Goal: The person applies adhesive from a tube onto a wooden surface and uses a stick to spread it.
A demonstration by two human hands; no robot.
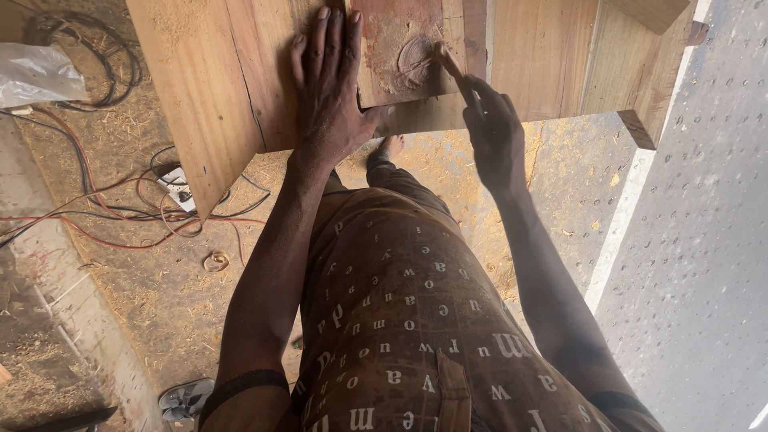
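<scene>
Two hands work: left hand (pixel 328 96) pressed flat, fingers spread, on the reddish sawdusty wooden board (pixel 398 50); right hand (pixel 492 132) fingers closed around a slim wooden-handled tool (pixel 454 68); firm downward pressure seems wise.

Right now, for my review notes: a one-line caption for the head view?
Left hand flat on a reddish wood piece atop planks; right hand grips a thin wooden tool against it.

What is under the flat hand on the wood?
Under the left hand lie a pale plank and the edge of a reddish, sawdusty board. The palm hides where they meet. The right hand holds a thin wooden stick.
</scene>
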